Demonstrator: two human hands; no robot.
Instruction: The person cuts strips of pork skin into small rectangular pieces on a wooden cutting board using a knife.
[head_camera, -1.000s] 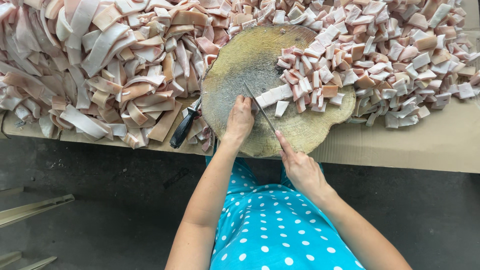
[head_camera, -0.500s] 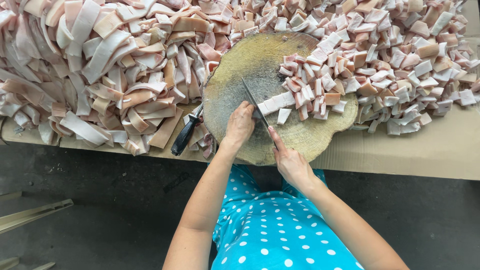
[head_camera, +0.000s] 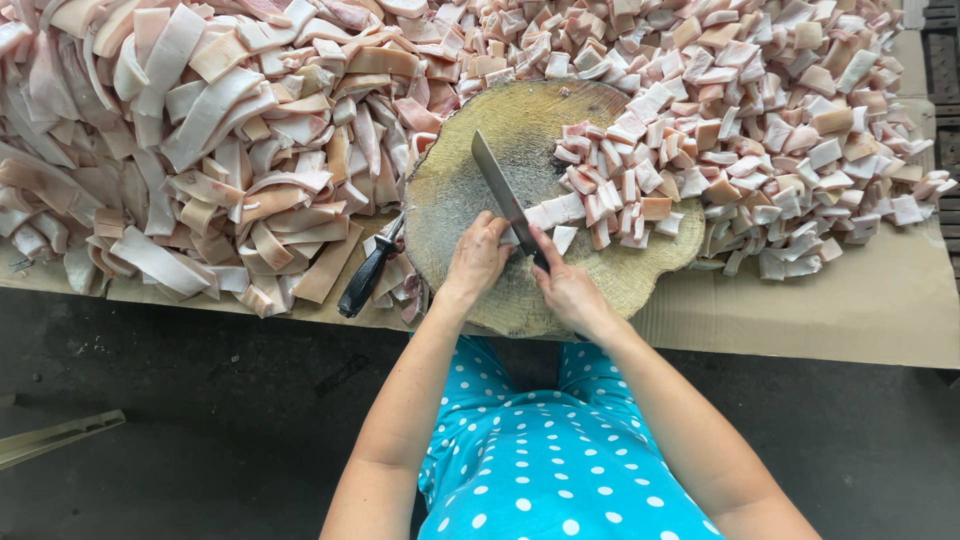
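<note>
Right hand: the right hand (head_camera: 568, 290) is wrapped tight round the handle of a knife (head_camera: 508, 198), whose blade slants up and left across the board.
Left hand: the left hand (head_camera: 478, 255) rests fingers down on the board just beside the blade, at the near end of a pale meat strip (head_camera: 556, 211) (whether it pinches the strip cannot be told).
Board: a round wooden chopping board (head_camera: 470, 180) sits on cardboard (head_camera: 860, 310).
Cut pieces: small cubes (head_camera: 780, 110) are heaped on the board's right side and beyond.
Uncut strips: long strips (head_camera: 200, 150) are piled at left.
Spare knife: a black-handled knife (head_camera: 366, 278) lies beside the board's left edge.
</note>
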